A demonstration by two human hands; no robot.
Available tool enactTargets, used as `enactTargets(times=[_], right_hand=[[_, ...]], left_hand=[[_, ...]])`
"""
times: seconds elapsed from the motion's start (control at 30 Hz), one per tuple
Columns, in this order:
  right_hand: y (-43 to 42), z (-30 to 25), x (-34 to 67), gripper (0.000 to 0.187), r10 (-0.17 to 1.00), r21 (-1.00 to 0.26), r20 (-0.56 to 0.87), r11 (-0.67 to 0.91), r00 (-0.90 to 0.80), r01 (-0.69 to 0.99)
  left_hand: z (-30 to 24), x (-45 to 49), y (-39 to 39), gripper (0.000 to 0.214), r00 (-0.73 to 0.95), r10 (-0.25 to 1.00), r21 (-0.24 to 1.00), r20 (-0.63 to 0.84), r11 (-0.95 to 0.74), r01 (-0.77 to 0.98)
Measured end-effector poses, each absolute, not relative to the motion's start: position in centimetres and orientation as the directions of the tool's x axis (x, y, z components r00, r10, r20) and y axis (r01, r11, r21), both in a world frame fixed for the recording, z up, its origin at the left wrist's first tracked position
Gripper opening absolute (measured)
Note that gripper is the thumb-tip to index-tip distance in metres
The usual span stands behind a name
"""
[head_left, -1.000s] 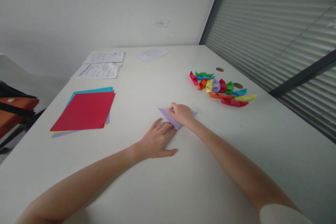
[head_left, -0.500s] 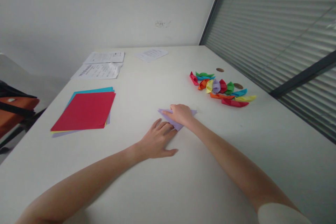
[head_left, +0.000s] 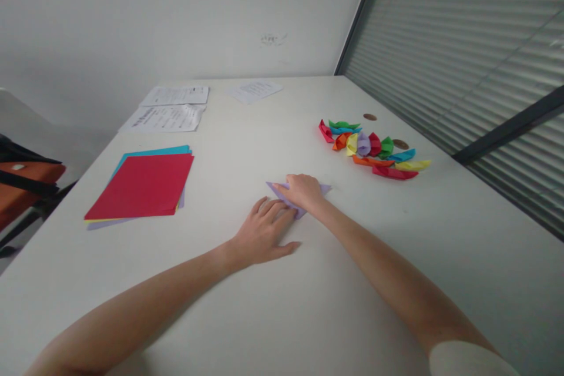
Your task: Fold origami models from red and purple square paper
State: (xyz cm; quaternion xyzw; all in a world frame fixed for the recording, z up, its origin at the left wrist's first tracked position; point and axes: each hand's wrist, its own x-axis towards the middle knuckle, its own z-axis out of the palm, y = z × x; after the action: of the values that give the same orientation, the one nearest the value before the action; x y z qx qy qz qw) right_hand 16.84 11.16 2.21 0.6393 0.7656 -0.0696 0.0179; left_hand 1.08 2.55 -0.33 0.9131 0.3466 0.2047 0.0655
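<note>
A folded lilac paper [head_left: 325,189] lies flat on the white table [head_left: 282,305] in the middle of the view. My right hand [head_left: 302,192] rests on top of it with fingers curled down, pressing along its far-left edge. My left hand [head_left: 264,232] lies flat beside it, fingers stretched out and their tips touching the paper's near edge. Most of the lilac paper is hidden under the two hands.
A stack of coloured square sheets [head_left: 141,186], red on top, lies at the left. Several folded paper boats [head_left: 370,150] in mixed colours sit at the right near the blinds. Printed white papers [head_left: 170,108] lie at the table's far side. An orange chair [head_left: 22,185] stands left.
My left hand has slid slightly forward, closer to the lilac paper. My right hand's fingers moved a little left along the paper's edge.
</note>
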Motion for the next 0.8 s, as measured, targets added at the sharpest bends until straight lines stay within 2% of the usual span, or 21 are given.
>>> enactTargets(times=[0.13,0.27,0.47,0.63,0.8], right_hand=[[11.1,2.1,16.9,0.058,0.977,-0.062,-0.096,0.184,-0.190,0.981],[11.2,1.9,17.0,0.056,0.977,-0.062,-0.089,0.188,-0.193,0.980],[11.2,1.8,17.1,0.062,0.976,-0.056,-0.069,0.201,-0.205,0.978],[10.9,1.5,17.1,0.070,0.979,-0.058,-0.055,0.192,-0.195,0.980],[10.9,1.8,17.7,0.057,0.971,-0.127,0.065,0.238,-0.232,0.963]], left_hand=[[-0.1,1.2,2.3,0.063,0.645,0.723,0.252,0.247,-0.690,0.678],[-0.1,1.3,2.2,0.067,0.643,0.735,0.249,0.216,-0.678,0.691],[0.0,0.8,3.5,0.069,0.568,0.781,0.232,0.260,-0.621,0.748],[-0.6,-0.2,5.2,0.072,0.574,0.765,0.175,0.292,-0.633,0.754],[-1.1,-0.6,5.5,0.073,0.586,0.756,0.141,0.291,-0.640,0.755]])
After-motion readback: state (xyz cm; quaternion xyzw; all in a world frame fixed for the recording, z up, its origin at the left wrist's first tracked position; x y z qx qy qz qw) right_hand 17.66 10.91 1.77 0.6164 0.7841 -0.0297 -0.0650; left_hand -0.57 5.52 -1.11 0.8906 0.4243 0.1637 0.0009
